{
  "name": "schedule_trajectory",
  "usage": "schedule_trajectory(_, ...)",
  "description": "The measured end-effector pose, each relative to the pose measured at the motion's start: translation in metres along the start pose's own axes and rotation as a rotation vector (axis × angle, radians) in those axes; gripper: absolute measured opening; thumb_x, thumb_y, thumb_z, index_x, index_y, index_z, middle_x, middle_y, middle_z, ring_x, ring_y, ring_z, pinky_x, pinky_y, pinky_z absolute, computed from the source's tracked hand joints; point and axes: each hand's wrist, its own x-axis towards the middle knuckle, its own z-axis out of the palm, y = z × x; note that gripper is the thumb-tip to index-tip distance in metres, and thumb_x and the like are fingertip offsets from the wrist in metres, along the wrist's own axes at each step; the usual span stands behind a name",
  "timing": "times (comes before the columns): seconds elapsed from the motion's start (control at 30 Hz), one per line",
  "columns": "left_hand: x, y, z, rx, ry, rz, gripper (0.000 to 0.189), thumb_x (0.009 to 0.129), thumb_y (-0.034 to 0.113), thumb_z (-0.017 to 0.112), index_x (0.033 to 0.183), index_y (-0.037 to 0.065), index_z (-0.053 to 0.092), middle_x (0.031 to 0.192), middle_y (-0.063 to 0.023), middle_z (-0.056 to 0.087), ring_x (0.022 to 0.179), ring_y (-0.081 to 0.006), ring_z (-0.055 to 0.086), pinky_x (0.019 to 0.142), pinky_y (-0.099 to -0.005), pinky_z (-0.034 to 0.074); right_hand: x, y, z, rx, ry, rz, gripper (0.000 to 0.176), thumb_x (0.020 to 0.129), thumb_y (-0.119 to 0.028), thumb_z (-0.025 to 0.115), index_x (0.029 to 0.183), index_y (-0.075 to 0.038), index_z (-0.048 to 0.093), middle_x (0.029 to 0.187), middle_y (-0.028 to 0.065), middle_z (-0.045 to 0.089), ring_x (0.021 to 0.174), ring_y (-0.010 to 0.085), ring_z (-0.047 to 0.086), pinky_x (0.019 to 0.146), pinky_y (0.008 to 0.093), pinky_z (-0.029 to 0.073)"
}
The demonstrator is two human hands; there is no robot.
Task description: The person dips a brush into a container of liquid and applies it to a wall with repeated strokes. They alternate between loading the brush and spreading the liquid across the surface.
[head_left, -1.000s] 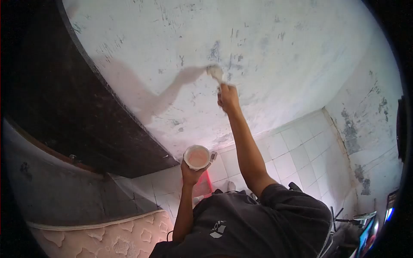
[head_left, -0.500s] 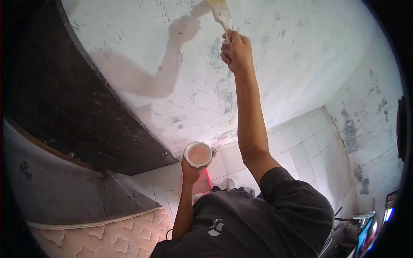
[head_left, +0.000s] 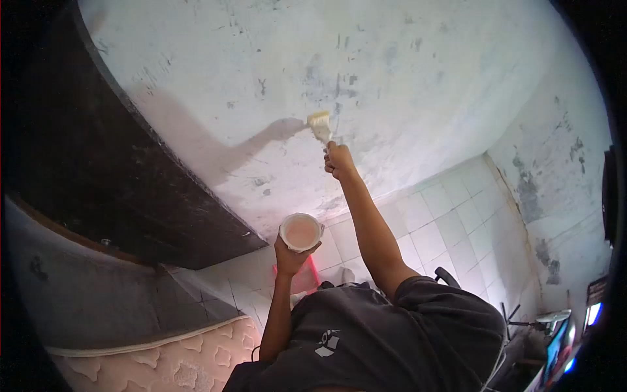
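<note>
My right hand [head_left: 338, 161] is closed around the handle of a paintbrush [head_left: 321, 127]. Its pale yellow bristles point up and overlap the white, dark-streaked wall [head_left: 405, 111]. Lower down, my left hand [head_left: 291, 257] grips a white paint cup [head_left: 302, 232] from beneath and the side. The cup is held upright, its open top facing me, with pale pinkish paint inside. Dark scuffs and worn patches mark the wall around the brush, and the shadow of my right arm falls to its left.
A dark panel [head_left: 130, 157] runs along the left of the wall. Light floor tiles [head_left: 434, 235] lie below, with a pink-red plastic object [head_left: 305, 279] behind my left hand. A pink mattress [head_left: 163, 366] is at lower left, and a lit screen [head_left: 555, 356] at lower right.
My right hand has brought the brush down the wall, from the top of the view to mid-height, and its shadow has dropped too. The left hand holds the cup in nearly the same place.
</note>
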Motion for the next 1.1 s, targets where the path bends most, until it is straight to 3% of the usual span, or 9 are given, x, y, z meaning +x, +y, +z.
schedule_trajectory(0.13,-0.003,0.010,0.006,0.036,-0.003,0.030,0.067,0.059,0.015,0.090,0.113,0.000,0.054,0.106,-0.0119,0.064,0.097,-0.0227,0.062,0.086,-0.0367,0.051,-0.002,0.039,-0.023,-0.024,0.057,0.044,0.022,0.088,-0.021,0.046,0.074,-0.004,0.045,0.052,-0.0018,0.033,0.035,0.0082,0.024,0.033,0.0275,0.018)
schedule_trajectory(0.23,-0.005,0.011,0.005,0.044,-0.001,0.037,0.067,0.059,0.014,0.090,0.113,0.000,0.054,0.105,-0.0118,0.064,0.097,-0.0225,0.062,0.087,-0.0365,0.051,-0.007,0.032,-0.015,-0.050,0.063,0.068,0.025,0.089,-0.022,0.046,0.074,-0.003,0.046,0.052,-0.0007,0.035,0.035,0.0101,0.026,0.032,0.0278,0.019)
schedule_trajectory(0.37,-0.007,-0.002,0.004,0.018,0.001,0.071,0.067,0.059,0.013,0.090,0.114,0.000,0.054,0.105,-0.0116,0.064,0.098,-0.0221,0.062,0.087,-0.0365,0.050,-0.007,-0.034,0.023,-0.132,-0.021,-0.276,0.029,0.090,-0.023,0.048,0.067,-0.006,0.046,0.052,0.0006,0.039,0.035,0.0101,0.030,0.031,0.0283,0.022)
schedule_trajectory(0.63,-0.010,0.005,0.002,-0.013,0.032,0.065,0.066,0.060,0.011,0.089,0.115,0.000,0.053,0.106,-0.0112,0.064,0.099,-0.0223,0.062,0.087,-0.0363,0.050,-0.073,-0.184,0.095,0.030,-0.201,-0.536,0.023,0.091,-0.020,0.047,0.076,-0.003,0.050,0.053,-0.0022,0.037,0.038,0.0072,0.028,0.033,0.0259,0.022)
schedule_trajectory(0.73,-0.011,0.002,0.002,0.021,0.055,0.070,0.067,0.060,0.010,0.089,0.115,0.000,0.053,0.107,-0.0108,0.064,0.099,-0.0222,0.061,0.088,-0.0367,0.049,-0.086,-0.199,0.101,0.030,-0.200,-0.579,0.023,0.090,-0.020,0.048,0.077,-0.002,0.050,0.053,-0.0024,0.036,0.038,0.0065,0.026,0.033,0.0259,0.021)
schedule_trajectory(0.87,-0.009,0.001,0.000,0.037,0.062,0.031,0.067,0.059,0.010,0.089,0.115,0.001,0.053,0.108,-0.0107,0.063,0.100,-0.0220,0.061,0.088,-0.0368,0.049,-0.068,-0.163,0.086,0.019,-0.160,-0.502,0.024,0.091,-0.022,0.048,0.075,-0.004,0.049,0.053,-0.0017,0.036,0.037,0.0076,0.028,0.032,0.0270,0.022)
schedule_trajectory(1.0,-0.005,-0.006,-0.001,0.037,0.043,0.043,0.068,0.058,0.011,0.090,0.115,0.001,0.053,0.107,-0.0108,0.063,0.100,-0.0220,0.061,0.088,-0.0370,0.049,-0.028,-0.073,0.045,-0.021,-0.084,-0.322,0.025,0.091,-0.023,0.048,0.073,-0.006,0.049,0.051,-0.0011,0.035,0.036,0.0092,0.030,0.032,0.0271,0.023)
schedule_trajectory(1.1,-0.005,-0.017,0.002,-0.004,0.024,-0.051,0.069,0.058,0.013,0.090,0.115,0.001,0.053,0.107,-0.0111,0.063,0.100,-0.0223,0.061,0.088,-0.0373,0.049,0.003,0.002,0.006,-0.026,0.007,-0.108,0.025,0.090,-0.025,0.048,0.072,-0.007,0.049,0.049,-0.0026,0.036,0.035,0.0082,0.030,0.031,0.0267,0.022)
